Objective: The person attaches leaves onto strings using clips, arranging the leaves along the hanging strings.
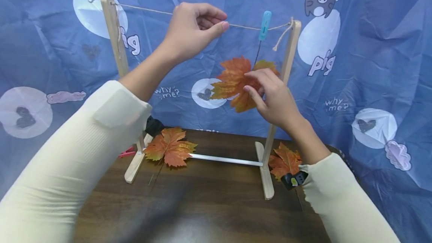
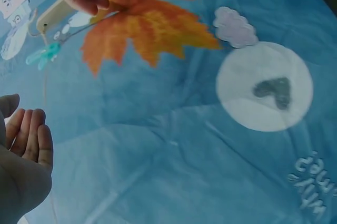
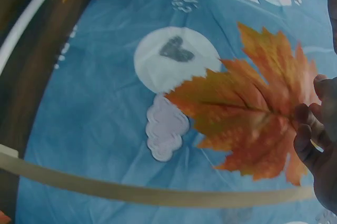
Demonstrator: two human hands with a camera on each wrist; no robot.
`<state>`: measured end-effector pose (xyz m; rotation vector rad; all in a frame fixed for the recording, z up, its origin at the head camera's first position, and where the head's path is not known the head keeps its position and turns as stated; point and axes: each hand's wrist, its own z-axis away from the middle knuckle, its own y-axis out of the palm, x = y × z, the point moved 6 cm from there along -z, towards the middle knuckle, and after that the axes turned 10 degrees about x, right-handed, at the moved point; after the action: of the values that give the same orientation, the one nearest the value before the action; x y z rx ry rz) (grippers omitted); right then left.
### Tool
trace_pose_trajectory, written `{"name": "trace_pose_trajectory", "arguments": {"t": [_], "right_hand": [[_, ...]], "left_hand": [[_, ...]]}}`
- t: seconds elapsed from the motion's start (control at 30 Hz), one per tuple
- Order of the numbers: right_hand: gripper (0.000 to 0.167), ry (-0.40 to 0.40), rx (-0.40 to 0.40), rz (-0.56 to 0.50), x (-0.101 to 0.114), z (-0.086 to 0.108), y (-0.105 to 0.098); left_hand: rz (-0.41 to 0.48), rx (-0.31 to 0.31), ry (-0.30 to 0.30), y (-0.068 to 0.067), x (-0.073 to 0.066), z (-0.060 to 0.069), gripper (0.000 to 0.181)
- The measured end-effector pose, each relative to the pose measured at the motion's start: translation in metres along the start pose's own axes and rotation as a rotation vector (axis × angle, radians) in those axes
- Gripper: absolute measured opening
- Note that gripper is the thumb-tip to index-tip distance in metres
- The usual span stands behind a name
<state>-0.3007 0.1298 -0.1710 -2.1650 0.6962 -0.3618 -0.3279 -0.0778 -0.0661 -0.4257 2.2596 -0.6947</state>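
An orange maple leaf (image 1: pixel 233 81) hangs by its dark stem from a turquoise clothespin (image 1: pixel 265 25) clipped on a thin string (image 1: pixel 145 9). My right hand (image 1: pixel 275 95) is at this leaf, thumb and index finger apart in front of it; whether the fingertips touch it is hard to tell. In the right wrist view, those fingers appear beside the middle of the leaf (image 3: pixel 253 113). Up at the string, left of the clothespin, my left hand (image 1: pixel 195 29) has loosely bent fingers with nothing between them. The left wrist view shows this hand (image 2: pixel 26 155) palm up.
Two wooden posts (image 1: pixel 114 36) (image 1: pixel 290 55) carry the string, joined below by a white rod (image 1: pixel 226 159). On the brown table (image 1: pixel 202 205) lie a second maple leaf (image 1: pixel 170 147), a third leaf (image 1: pixel 285 162) and a pink clothespin (image 1: pixel 126 152). A blue printed cloth (image 1: pixel 381 74) hangs behind.
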Motion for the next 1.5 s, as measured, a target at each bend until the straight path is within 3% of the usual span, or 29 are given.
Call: {"name": "trace_pose_trajectory", "arguments": {"t": [0.27,0.63,0.87,1.07,1.33,1.5], "right_hand": [[0.028,-0.040,0.046,0.000,0.019,0.004,0.041],[0.026,-0.071,0.171,-0.005,0.044,0.013,0.113],[0.025,-0.116,0.258,0.008,0.064,0.025,0.158],[0.026,-0.119,0.350,0.009,0.079,0.033,0.192],[0.029,-0.054,0.463,0.010,0.086,0.042,0.229],[0.029,-0.022,0.516,0.006,0.085,0.045,0.248]], "left_hand": [[0.057,0.063,-0.067,0.009,0.046,0.044,0.027],[-0.013,0.105,-0.136,0.022,0.117,0.124,0.023],[-0.034,0.228,-0.214,0.033,0.150,0.181,0.020],[-0.043,0.290,-0.317,0.025,0.183,0.226,0.018],[-0.083,0.419,-0.326,0.009,0.226,0.278,0.011],[-0.112,0.441,-0.377,-0.005,0.254,0.302,0.013]]}}
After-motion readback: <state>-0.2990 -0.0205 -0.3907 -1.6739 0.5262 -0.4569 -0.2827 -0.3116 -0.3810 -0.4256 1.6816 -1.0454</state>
